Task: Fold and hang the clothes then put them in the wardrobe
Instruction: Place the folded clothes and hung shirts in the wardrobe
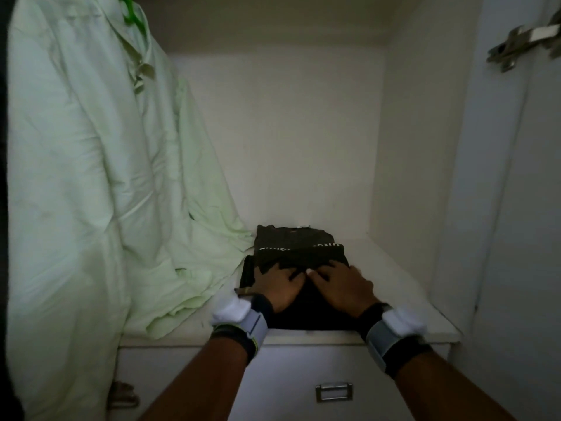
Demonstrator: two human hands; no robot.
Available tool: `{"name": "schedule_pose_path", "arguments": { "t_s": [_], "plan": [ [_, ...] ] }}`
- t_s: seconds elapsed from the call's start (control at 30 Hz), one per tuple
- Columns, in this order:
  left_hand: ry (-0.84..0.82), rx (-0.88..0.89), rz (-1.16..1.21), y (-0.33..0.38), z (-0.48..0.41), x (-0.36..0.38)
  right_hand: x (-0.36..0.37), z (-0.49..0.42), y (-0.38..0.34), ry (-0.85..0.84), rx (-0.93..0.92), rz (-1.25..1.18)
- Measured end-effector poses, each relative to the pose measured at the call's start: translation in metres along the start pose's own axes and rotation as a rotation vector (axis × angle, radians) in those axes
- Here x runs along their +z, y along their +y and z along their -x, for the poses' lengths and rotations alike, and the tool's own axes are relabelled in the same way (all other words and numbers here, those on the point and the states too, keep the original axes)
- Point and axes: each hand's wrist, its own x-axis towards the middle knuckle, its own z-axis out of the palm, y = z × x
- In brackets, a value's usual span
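From the head camera, the wardrobe (303, 132) stands open, and its white shelf (403, 287) carries a folded dark garment (291, 247) with pale lettering across it (too dim to read). The garment lies at the middle of the shelf, towards the near edge. Both hands are on its near half, side by side. The left hand (277, 287) lies flat, its fingers (292, 274) spread and pressing the cloth. The right hand (344, 285) has its fingers (322, 274) bent, tips on the fabric; I cannot tell whether they pinch it. At the left a pale green shirt (76, 177) hangs from a green hanger (129, 9), its tail spilling onto the shelf and touching the garment's left side. Below the shelf is a drawer (282, 369) with a metal handle (334, 391). A hinge (522, 41) shows far up on the right.
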Motion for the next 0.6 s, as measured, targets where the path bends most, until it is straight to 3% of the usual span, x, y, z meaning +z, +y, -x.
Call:
{"name": "schedule_pose_path", "arguments": {
  "t_s": [0.07,0.13,0.47,0.6],
  "plan": [
    [0.064,-0.028,0.072,-0.005,0.008,0.007,0.007,0.012,-0.001,0.129,-0.012,0.015],
    [0.126,0.053,0.075,-0.005,0.012,0.011,0.009,0.020,-0.005,0.184,-0.009,0.069],
    [0.265,0.181,0.113,-0.002,0.009,0.018,0.018,0.012,0.000,0.280,-0.009,0.097],
    [0.301,0.096,0.107,-0.006,0.000,0.030,0.019,0.009,0.001,0.300,-0.012,0.098]
  ]
}}
